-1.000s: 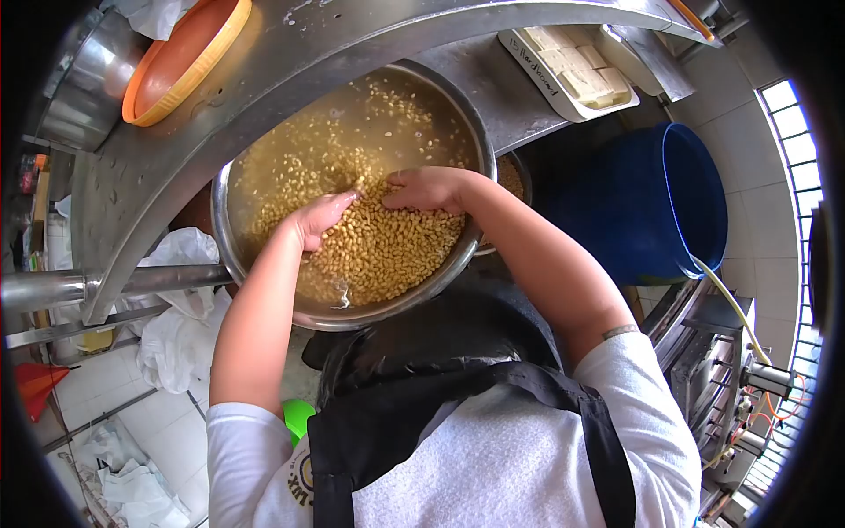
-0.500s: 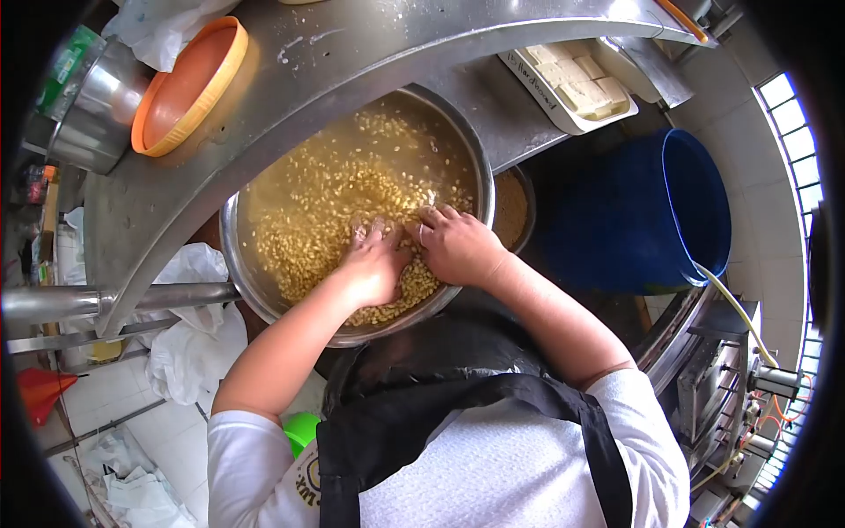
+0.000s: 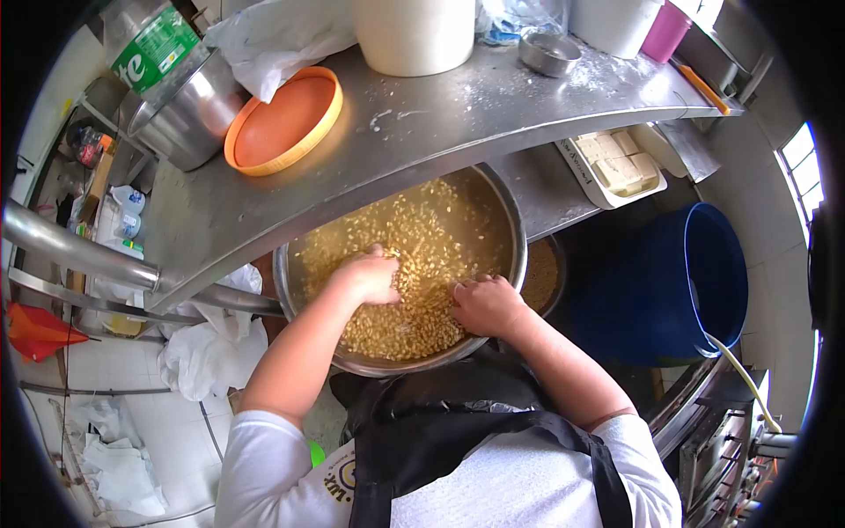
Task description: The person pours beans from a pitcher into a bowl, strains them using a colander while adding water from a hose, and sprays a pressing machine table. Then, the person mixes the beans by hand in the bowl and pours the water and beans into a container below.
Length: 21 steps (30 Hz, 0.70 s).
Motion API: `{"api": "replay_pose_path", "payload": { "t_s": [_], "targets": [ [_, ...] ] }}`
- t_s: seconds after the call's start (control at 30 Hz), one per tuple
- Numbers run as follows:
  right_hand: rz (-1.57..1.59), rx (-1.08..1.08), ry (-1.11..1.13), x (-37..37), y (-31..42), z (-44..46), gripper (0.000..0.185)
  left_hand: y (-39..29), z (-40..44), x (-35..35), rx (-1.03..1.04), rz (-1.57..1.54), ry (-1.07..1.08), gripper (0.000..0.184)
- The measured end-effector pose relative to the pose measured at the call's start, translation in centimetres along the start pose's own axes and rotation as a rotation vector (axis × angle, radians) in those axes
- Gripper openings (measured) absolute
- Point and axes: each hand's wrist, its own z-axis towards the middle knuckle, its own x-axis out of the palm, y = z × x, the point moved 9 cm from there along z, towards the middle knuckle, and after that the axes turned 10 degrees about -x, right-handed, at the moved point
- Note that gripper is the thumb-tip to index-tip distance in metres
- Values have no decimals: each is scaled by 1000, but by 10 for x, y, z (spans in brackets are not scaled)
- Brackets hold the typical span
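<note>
A wide metal basin (image 3: 518,238) holds cloudy water and many pale yellow beans or kernels (image 3: 400,339). My left hand (image 3: 368,277) is at the left of the heap, its fingers dipped among the kernels and partly hidden. On the right side of the heap, my right hand (image 3: 488,304) has its fingers curled down into the kernels, with the fingertips out of sight. Whether either hand grips any kernels cannot be made out. The two hands are apart, with kernels between them.
A steel counter (image 3: 440,110) overhangs the basin's far side, bearing an orange lid (image 3: 286,119), a metal pot (image 3: 189,114) and a white bucket (image 3: 414,35). At the right are a white tray of pale blocks (image 3: 656,183) and a blue barrel (image 3: 717,282).
The view has tilted up, showing more of the counter. My hands, close together half a second ago, have spread apart in the kernels.
</note>
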Motion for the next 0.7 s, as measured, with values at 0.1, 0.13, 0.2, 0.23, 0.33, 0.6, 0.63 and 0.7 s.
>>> {"api": "replay_pose_path", "payload": {
  "t_s": [0.1, 0.13, 0.2, 0.23, 0.33, 0.6, 0.63, 0.7],
  "targets": [
    [138, -1, -35, -7, -3, 4, 38, 12, -29, -24, -24, -187, -149, 62],
    [251, -79, -99, -19, -1, 10, 37, 15, -38, -36, -23, -285, -227, 57],
    [468, -166, -202, -40, 3, 10, 43, 14, -53, -50, 14, -386, -333, 49],
    [470, -161, -192, -39, 1, 12, 43, 17, -60, -59, 39, -481, -450, 41],
    [1225, -251, -219, -49, 1, 17, 72, 18, -74, -62, 112, -677, -622, 20],
    [1939, -353, -150, -49, 6, 27, 107, -18, -107, -64, 268, -832, -932, 18],
    [1928, -359, -145, -49, 8, 26, 107, -27, -113, -69, 337, -781, -1004, 23],
    [1924, -442, -80, -52, 18, 24, 109, -40, -115, -76, 362, -716, -1066, 36]
  ]
}}
